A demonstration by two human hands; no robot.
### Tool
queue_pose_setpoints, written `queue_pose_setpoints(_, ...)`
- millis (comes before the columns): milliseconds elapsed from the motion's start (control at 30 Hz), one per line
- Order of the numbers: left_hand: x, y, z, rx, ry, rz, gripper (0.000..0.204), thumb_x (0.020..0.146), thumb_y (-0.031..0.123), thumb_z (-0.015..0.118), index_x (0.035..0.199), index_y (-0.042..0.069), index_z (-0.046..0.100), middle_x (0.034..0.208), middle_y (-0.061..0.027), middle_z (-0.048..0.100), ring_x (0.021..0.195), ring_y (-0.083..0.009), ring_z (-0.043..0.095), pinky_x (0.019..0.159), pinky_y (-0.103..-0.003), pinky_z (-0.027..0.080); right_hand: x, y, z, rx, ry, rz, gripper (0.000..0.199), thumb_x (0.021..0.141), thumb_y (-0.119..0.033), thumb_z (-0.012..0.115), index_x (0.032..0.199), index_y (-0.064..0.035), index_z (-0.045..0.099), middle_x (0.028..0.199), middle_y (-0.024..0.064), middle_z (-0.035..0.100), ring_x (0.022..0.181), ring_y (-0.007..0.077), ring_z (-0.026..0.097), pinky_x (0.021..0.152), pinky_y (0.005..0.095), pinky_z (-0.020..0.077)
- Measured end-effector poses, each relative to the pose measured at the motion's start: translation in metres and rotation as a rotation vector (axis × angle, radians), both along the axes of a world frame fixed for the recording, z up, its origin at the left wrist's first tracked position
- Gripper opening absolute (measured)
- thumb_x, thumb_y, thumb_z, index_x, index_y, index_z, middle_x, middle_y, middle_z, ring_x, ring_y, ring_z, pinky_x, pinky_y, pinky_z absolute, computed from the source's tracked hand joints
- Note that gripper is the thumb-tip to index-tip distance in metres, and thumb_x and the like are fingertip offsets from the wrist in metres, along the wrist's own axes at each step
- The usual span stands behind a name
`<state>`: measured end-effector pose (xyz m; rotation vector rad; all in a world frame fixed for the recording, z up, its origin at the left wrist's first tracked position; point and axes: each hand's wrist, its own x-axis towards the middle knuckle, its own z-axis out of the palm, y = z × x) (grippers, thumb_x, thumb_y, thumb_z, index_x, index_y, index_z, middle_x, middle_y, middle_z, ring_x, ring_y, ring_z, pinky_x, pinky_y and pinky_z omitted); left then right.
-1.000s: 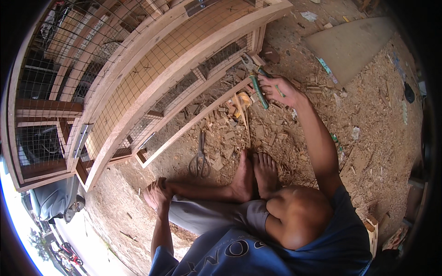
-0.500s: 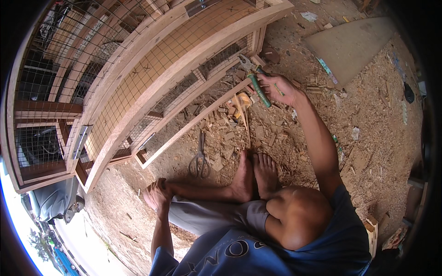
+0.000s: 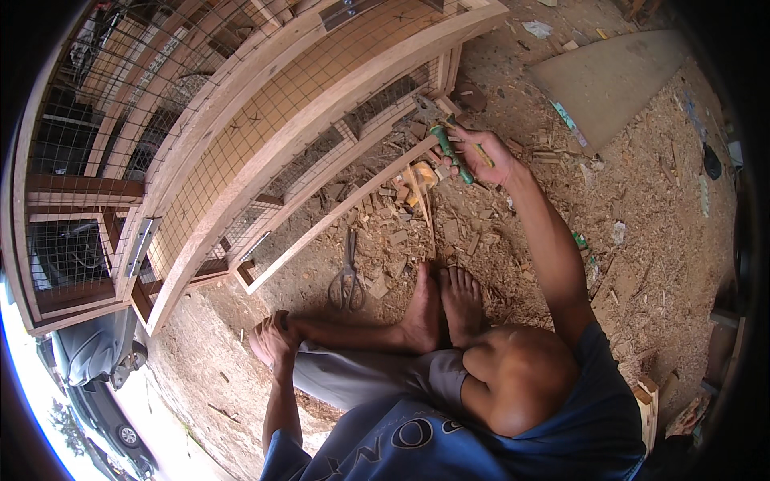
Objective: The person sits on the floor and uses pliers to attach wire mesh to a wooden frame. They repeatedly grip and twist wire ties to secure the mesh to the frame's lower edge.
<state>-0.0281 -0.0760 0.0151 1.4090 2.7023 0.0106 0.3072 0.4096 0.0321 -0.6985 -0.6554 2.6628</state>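
Note:
My right hand (image 3: 485, 159) is wrapped around pliers (image 3: 442, 143) with green and yellow handles. Their metal jaws are at the lower right end of a wooden frame (image 3: 353, 183) with wire mesh (image 3: 321, 152). Whether the jaws bite on a wire is too small to tell. My left hand (image 3: 275, 337) rests on my bent left knee, its fingers curled over it. Between that knee and the frame, a pair of dark scissors (image 3: 347, 276) lies on the ground, handles toward me.
A large wood and mesh cage (image 3: 216, 152) fills the upper left. Wood offcuts (image 3: 399, 236) and shavings cover the ground around my bare feet (image 3: 460, 301). A flat board (image 3: 613, 84) lies at the upper right. Parked vehicles (image 3: 108, 425) stand outside at the lower left.
The fingers of my right hand have shifted on the pliers, now reaching over the green handle. My left hand stays put. Outside, a dark car now shows where a blue vehicle was.

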Motion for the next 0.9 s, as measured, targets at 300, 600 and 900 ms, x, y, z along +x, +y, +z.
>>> queue_pose_setpoints(300, 0.012, 0.011, 0.017, -0.054, 0.042, 0.049, 0.021, 0.092, 0.023, 0.056, 0.099, 0.012, 0.072, 0.098, -0.0108, 0.073, 0.096, -0.031, 0.066, 0.092, -0.041, 0.045, 0.003, 0.003, -0.016, -0.016, 0.113, 0.037, 0.037, 0.105, -0.026, 0.046, 0.133, -0.0022, 0.049, 0.097, 0.0107, 0.059, 0.078, 0.0197, 0.055, 0.065, 0.0317, 0.0467)
queue_pose_setpoints(600, -0.001, 0.002, -0.003, -0.035, -0.007, 0.065, 0.021, 0.091, 0.023, 0.055, 0.1, 0.012, 0.072, 0.101, -0.0097, 0.073, 0.099, -0.0307, 0.065, 0.094, -0.041, 0.045, -0.001, -0.014, -0.017, -0.018, 0.069, -0.031, 0.044, 0.104, -0.027, 0.048, 0.142, -0.0056, 0.045, 0.118, 0.0157, 0.062, 0.088, 0.0214, 0.058, 0.073, 0.0385, 0.0521)
queue_pose_setpoints(900, 0.003, 0.003, 0.002, -0.024, 0.0, 0.022, 0.02, 0.091, 0.021, 0.055, 0.098, 0.01, 0.07, 0.097, -0.0123, 0.072, 0.096, -0.0334, 0.064, 0.091, -0.043, 0.047, 0.031, -0.008, -0.023, 0.298, -0.409, 0.03, 0.045, 0.102, -0.035, 0.053, 0.138, -0.0072, 0.053, 0.127, 0.0119, 0.064, 0.094, 0.0138, 0.056, 0.079, 0.03, 0.0485)
